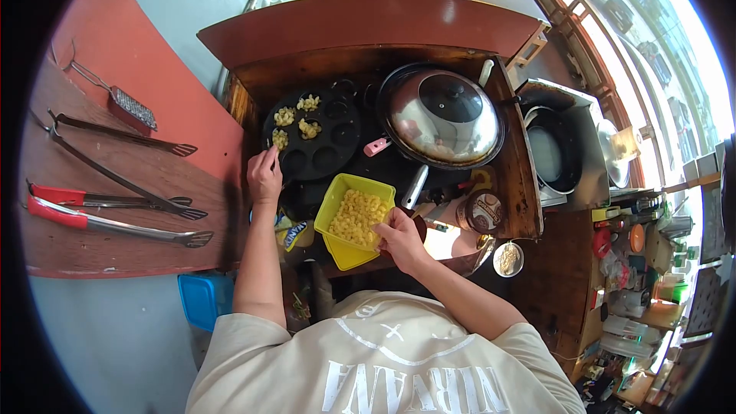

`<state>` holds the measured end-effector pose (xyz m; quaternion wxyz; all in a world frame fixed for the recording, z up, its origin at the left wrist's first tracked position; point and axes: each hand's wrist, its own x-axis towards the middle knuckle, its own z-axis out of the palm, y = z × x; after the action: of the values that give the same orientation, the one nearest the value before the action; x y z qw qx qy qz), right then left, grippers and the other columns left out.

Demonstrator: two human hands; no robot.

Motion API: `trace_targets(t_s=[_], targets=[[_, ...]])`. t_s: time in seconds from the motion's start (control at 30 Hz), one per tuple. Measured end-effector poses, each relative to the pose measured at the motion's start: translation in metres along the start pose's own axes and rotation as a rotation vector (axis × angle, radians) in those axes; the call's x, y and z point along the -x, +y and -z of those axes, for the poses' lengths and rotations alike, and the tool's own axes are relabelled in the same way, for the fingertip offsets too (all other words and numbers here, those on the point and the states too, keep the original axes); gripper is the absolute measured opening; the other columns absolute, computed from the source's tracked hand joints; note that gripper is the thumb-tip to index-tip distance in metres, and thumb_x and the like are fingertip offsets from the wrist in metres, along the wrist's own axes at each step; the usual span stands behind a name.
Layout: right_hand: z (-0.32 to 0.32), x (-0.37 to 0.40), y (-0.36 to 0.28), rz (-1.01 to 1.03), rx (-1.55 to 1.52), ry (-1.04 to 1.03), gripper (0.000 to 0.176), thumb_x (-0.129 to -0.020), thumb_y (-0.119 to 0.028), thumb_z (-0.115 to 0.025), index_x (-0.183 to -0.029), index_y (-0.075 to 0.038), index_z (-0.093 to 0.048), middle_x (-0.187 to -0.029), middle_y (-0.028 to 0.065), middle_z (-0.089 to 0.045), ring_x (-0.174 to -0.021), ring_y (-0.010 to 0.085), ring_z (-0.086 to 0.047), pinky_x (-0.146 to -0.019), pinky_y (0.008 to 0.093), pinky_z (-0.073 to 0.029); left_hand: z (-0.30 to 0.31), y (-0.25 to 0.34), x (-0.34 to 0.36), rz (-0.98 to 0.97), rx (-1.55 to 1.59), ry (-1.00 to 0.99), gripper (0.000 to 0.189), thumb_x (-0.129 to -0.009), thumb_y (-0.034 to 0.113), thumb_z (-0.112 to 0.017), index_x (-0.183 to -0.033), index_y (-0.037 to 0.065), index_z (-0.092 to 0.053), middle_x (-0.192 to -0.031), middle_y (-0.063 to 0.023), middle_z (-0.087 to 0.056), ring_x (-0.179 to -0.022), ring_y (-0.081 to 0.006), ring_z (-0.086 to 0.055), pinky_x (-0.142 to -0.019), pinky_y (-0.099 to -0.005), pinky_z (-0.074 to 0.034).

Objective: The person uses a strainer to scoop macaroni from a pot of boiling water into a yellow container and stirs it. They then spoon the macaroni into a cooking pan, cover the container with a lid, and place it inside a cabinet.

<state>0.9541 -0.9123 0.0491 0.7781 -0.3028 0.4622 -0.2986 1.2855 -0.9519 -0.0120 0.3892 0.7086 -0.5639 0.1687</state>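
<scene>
A black pan (pixel 313 135) with round hollows stands on the stove, and several hollows hold clumps of pale yellow food (pixel 284 116). At the pan's lower left edge is my left hand (pixel 265 176), its fingers pinched over a hollow beside one clump; a small bit of something shows at the fingertips. A yellow-green square container (pixel 332 205) full of pale yellow pieces (pixel 357 215) sits nearer to me, above a yellow lid (pixel 349 254). My right hand (pixel 400 239) grips the container's right rim near its lower corner.
A large lidded wok (pixel 445 115) stands right of the pan, its handle pointing toward me. Right of the container is a brown-lidded jar (pixel 484 211), with a small bowl (pixel 508 259) beyond. Tongs (pixel 115 218) and a grater (pixel 133 110) hang at the left. A wooden surround encloses the stove.
</scene>
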Motion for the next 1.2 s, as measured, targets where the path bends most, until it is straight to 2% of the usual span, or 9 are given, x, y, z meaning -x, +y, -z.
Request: trace_targets(t_s=[0.07, 0.3, 0.5, 0.57, 0.67, 0.87, 1.07, 1.13, 1.2], targets=[[0.001, 0.0, 0.001, -0.008, -0.006, -0.003, 0.014, -0.089, -0.002, -0.059, -0.091, -0.006, -0.046, -0.077, 0.0004, -0.051, -0.06, 0.0092, -0.051, -0.055, 0.023, -0.044, 0.005, 0.002, -0.001, -0.181, -0.115, -0.052, 0.019, -0.082, 0.004, -0.066, -0.101, 0.005, -0.069, -0.09, -0.0107, -0.067, -0.084, -0.0306, -0.062, -0.076, -0.0398, -0.051], [0.0, -0.002, 0.005, 0.005, -0.019, -0.028, 0.014, -0.089, -0.001, -0.059, -0.094, -0.006, -0.047, -0.08, 0.0018, -0.053, -0.061, 0.0099, -0.052, -0.056, 0.0241, -0.044, 0.014, 0.009, -0.008, -0.091, -0.074, -0.021, 0.021, -0.083, 0.003, -0.066, -0.104, 0.004, -0.069, -0.09, -0.0117, -0.067, -0.084, -0.0314, -0.063, -0.077, -0.0396, -0.051], [0.001, -0.008, 0.008, 0.035, -0.084, -0.053, 0.016, -0.087, -0.002, -0.061, -0.089, -0.005, -0.046, -0.076, 0.0017, -0.052, -0.06, 0.0101, -0.053, -0.054, 0.0237, -0.044, 0.06, 0.068, 0.006, 0.366, 0.508, 0.197, 0.018, -0.094, 0.011, -0.061, -0.105, -0.001, -0.067, -0.096, -0.0122, -0.07, -0.085, -0.0183, -0.066, -0.077, -0.0302, -0.051], [0.002, -0.011, 0.008, 0.047, -0.092, -0.057, 0.015, -0.087, -0.001, -0.061, -0.089, -0.005, -0.046, -0.076, 0.0015, -0.052, -0.06, 0.01, -0.053, -0.053, 0.0238, -0.045, 0.086, 0.1, 0.029, 0.333, 0.736, 0.039, 0.015, -0.091, 0.006, -0.06, -0.102, -0.002, -0.067, -0.092, -0.0101, -0.069, -0.082, -0.0176, -0.064, -0.074, -0.0311, -0.051], [0.002, -0.013, 0.012, 0.079, -0.069, -0.103, 0.014, -0.086, -0.002, -0.061, -0.09, -0.003, -0.047, -0.075, 0.0014, -0.052, -0.06, 0.0099, -0.053, -0.053, 0.0244, -0.046, 0.11, 0.142, 0.033, -0.344, 0.42, -0.278, 0.017, -0.079, 0.001, -0.066, -0.096, -0.001, -0.066, -0.082, -0.013, -0.064, -0.075, -0.0291, -0.061, -0.071, -0.0363, -0.049], [-0.006, -0.011, 0.006, 0.162, 0.109, -0.161, 0.014, -0.084, -0.003, -0.062, -0.093, -0.001, -0.051, -0.075, 0.0017, -0.052, -0.059, 0.0094, -0.053, -0.052, 0.0238, -0.047, 0.096, 0.165, 0.047, -0.391, 0.426, -0.455, 0.015, -0.077, 0.0, -0.068, -0.092, 0.0, -0.067, -0.082, -0.0128, -0.066, -0.075, -0.0293, -0.061, -0.071, -0.0373, -0.048], [-0.008, -0.016, 0.009, 0.182, 0.154, -0.122, 0.015, -0.082, -0.003, -0.064, -0.086, -0.002, -0.049, -0.073, 0.0019, -0.051, -0.059, 0.0095, -0.054, -0.05, 0.025, -0.048, 0.107, 0.175, 0.06, 0.167, 0.623, -0.449, 0.012, -0.083, 0.008, -0.065, -0.087, -0.002, -0.069, -0.079, -0.0147, -0.068, -0.074, -0.0299, -0.064, -0.071, -0.0362, -0.049], [-0.009, -0.017, 0.007, 0.189, 0.182, -0.111, 0.016, -0.083, -0.004, -0.064, -0.086, -0.002, -0.049, -0.073, 0.0019, -0.051, -0.06, 0.0096, -0.054, -0.05, 0.0252, -0.048, 0.105, 0.173, 0.063, 0.254, 0.624, -0.43, 0.015, -0.085, 0.01, -0.064, -0.085, -0.004, -0.07, -0.073, -0.0114, -0.069, -0.068, -0.0229, -0.065, -0.064, -0.0323, -0.049], [-0.011, -0.015, 0.004, 0.197, 0.212, -0.108, 0.016, -0.083, -0.004, -0.064, -0.086, -0.002, -0.048, -0.073, 0.002, -0.05, -0.06, 0.0097, -0.055, -0.05, 0.0253, -0.049, 0.103, 0.167, 0.06, 0.628, 0.69, -0.45, 0.016, -0.086, 0.011, -0.064, -0.085, -0.004, -0.07, -0.067, -0.0058, -0.067, -0.061, -0.0141, -0.061, -0.057, -0.0279, -0.047]])
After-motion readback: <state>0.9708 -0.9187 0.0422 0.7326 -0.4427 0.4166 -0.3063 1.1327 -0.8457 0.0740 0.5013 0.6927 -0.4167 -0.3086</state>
